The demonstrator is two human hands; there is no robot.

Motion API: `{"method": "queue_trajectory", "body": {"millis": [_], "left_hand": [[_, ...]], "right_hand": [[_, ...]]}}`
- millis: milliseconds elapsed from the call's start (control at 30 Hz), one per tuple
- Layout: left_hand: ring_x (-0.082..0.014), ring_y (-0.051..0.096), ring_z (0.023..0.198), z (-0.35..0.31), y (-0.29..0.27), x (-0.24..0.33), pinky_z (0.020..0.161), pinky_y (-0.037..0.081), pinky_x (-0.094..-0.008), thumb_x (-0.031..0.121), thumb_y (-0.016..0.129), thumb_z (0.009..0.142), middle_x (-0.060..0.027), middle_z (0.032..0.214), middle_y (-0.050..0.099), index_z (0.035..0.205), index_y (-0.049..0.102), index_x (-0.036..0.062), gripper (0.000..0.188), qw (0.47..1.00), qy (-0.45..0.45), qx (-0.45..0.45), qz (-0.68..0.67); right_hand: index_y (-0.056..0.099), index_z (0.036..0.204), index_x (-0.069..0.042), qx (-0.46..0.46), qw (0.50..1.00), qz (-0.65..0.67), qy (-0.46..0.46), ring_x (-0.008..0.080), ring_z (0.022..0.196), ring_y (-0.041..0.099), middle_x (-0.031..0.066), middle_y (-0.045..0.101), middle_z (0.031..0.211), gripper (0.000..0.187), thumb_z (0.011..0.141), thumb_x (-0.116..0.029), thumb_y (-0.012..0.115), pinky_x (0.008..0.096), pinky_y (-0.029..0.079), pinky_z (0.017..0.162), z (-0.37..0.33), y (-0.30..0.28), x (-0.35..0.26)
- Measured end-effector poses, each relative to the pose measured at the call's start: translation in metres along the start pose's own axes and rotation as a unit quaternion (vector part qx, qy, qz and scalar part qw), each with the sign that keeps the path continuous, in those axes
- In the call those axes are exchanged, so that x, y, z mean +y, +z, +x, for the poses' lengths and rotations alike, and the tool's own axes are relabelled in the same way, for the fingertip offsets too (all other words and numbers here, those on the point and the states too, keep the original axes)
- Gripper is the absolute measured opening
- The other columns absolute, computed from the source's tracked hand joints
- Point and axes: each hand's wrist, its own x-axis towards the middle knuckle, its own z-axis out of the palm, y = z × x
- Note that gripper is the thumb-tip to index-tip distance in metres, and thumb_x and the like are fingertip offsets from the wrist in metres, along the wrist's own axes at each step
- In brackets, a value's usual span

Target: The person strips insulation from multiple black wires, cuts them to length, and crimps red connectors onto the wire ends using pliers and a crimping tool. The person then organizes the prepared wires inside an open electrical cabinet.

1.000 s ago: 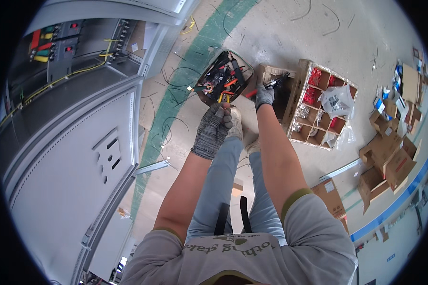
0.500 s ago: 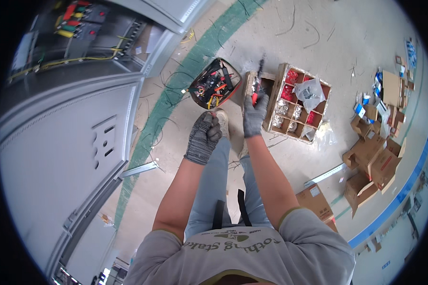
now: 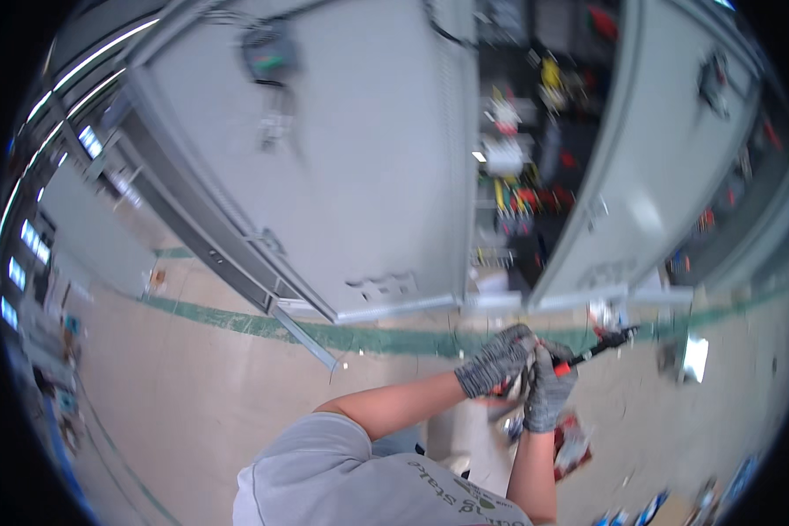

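Observation:
My right hand (image 3: 548,394), in a grey knitted glove, is closed round a long black-and-red hand tool (image 3: 598,348). The tool's black end points to the right and away from me, and its exact kind is blurred. Touching or almost touching the right hand's fingers is my left hand (image 3: 498,359), gloved the same way. Its fingers are curled together, and whatever they may hold is hidden. Both hands are in front of the lower part of a grey cabinet, over the floor.
A wide grey cabinet door (image 3: 359,167) stands ahead, with a second door (image 3: 666,167) to its right. Between them, coloured wiring (image 3: 517,200) shows inside. A metal strip (image 3: 305,340) slants near the door's foot. Red packets (image 3: 572,445) lie below my hands.
My view has swung left and up, from the floor boxes to the cabinet. My hands have come together, the tool now slanting right. The tool bag is no longer clearly visible.

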Motion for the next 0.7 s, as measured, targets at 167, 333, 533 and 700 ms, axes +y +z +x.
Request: {"method": "queue_trajectory", "body": {"millis": [167, 333, 533, 700], "left_hand": [[-0.0004, 0.038, 0.063, -0.027, -0.044, 0.091, 0.052, 0.034, -0.0180, 0.031, 0.060, 0.094, 0.0088, 0.075, 0.043, 0.106, 0.054, 0.0132, 0.023, 0.998, 0.039, 0.041, 0.015], [-0.0020, 0.040, 0.063, -0.050, -0.136, 0.169, 0.055, 0.036, -0.0188, 0.035, 0.061, 0.093, 0.0079, 0.074, 0.045, 0.115, 0.054, 0.0124, 0.032, 0.949, 0.263, 0.079, 0.153], [-0.0023, 0.039, 0.061, -0.106, -0.240, 0.361, 0.056, 0.036, -0.0188, 0.038, 0.057, 0.095, 0.0083, 0.069, 0.042, 0.105, 0.064, 0.0099, 0.031, 0.922, 0.271, 0.156, 0.227], [-0.0044, 0.046, 0.064, -0.109, -0.256, 0.473, 0.060, 0.041, -0.0204, 0.034, 0.055, 0.097, 0.0019, 0.082, 0.060, 0.108, 0.067, 0.0038, 0.034, 0.785, 0.419, 0.154, 0.430]], "right_hand": [[0.061, 0.089, -0.006, -0.127, 0.990, 0.034, -0.043, 0.0044, 0.049, 0.043, -0.0012, 0.055, 0.067, 0.010, 0.086, -0.011, 0.068, 0.0200, 0.033, 0.044, 0.015, 0.085, -0.040], [0.058, 0.085, -0.008, -0.193, 0.973, 0.073, -0.098, 0.0039, 0.044, 0.040, -0.0020, 0.054, 0.064, 0.019, 0.087, -0.023, 0.070, 0.0198, 0.030, 0.040, 0.016, 0.195, -0.068], [0.059, 0.086, -0.005, -0.210, 0.952, 0.175, -0.138, 0.0025, 0.045, 0.042, 0.0028, 0.061, 0.073, 0.016, 0.088, -0.018, 0.068, 0.0177, 0.030, 0.040, 0.042, 0.334, -0.135], [0.061, 0.090, -0.003, -0.237, 0.920, 0.203, -0.236, 0.0024, 0.043, 0.041, 0.0045, 0.064, 0.076, 0.014, 0.089, -0.016, 0.065, 0.0172, 0.029, 0.038, 0.071, 0.400, -0.185]]}}
